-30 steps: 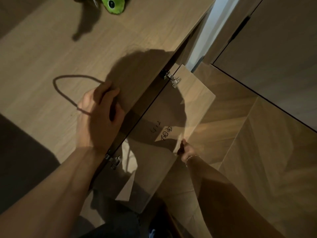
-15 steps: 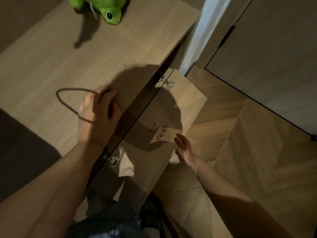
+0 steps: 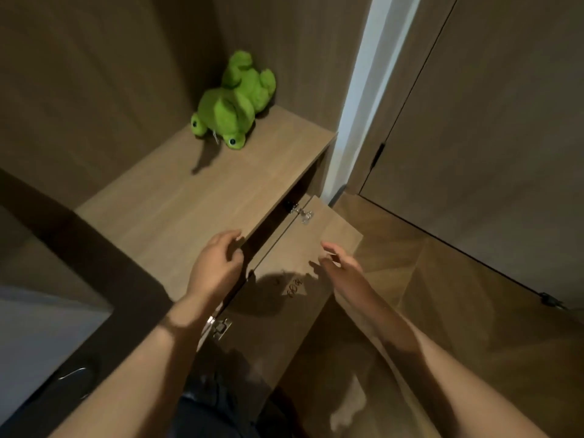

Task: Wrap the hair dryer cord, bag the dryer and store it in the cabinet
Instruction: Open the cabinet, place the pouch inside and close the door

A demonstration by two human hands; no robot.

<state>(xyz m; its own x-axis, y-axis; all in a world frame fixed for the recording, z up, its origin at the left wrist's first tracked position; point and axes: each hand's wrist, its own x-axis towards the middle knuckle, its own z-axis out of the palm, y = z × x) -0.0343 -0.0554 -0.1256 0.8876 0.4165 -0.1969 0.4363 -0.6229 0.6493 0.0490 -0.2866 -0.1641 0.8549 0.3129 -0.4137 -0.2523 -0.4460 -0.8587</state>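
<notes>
The low wooden cabinet [image 3: 189, 210] stands in front of me with its door [image 3: 335, 229] swung open toward me, pen marks on its inner face. My left hand [image 3: 218, 263] rests on the front edge of the cabinet top, fingers loosely bent at the lip. My right hand [image 3: 339, 262] hovers just above the open door with fingers spread and relaxed, holding nothing. Neither the hair dryer, its cord nor the bag is visible. The cabinet's inside is dark and hidden.
A green plush frog [image 3: 234, 105] lies at the back of the cabinet top against the wall. Two metal hinges [image 3: 301, 213] join door and cabinet. A closed wooden door [image 3: 474, 121] stands on the right above herringbone flooring [image 3: 442, 311]. A dark ledge [image 3: 104, 263] runs along the left.
My head has tilted up, bringing the frog and walls into view. The right hand let go of the door's edge and rose above it. The dark loop by my left hand is gone from sight.
</notes>
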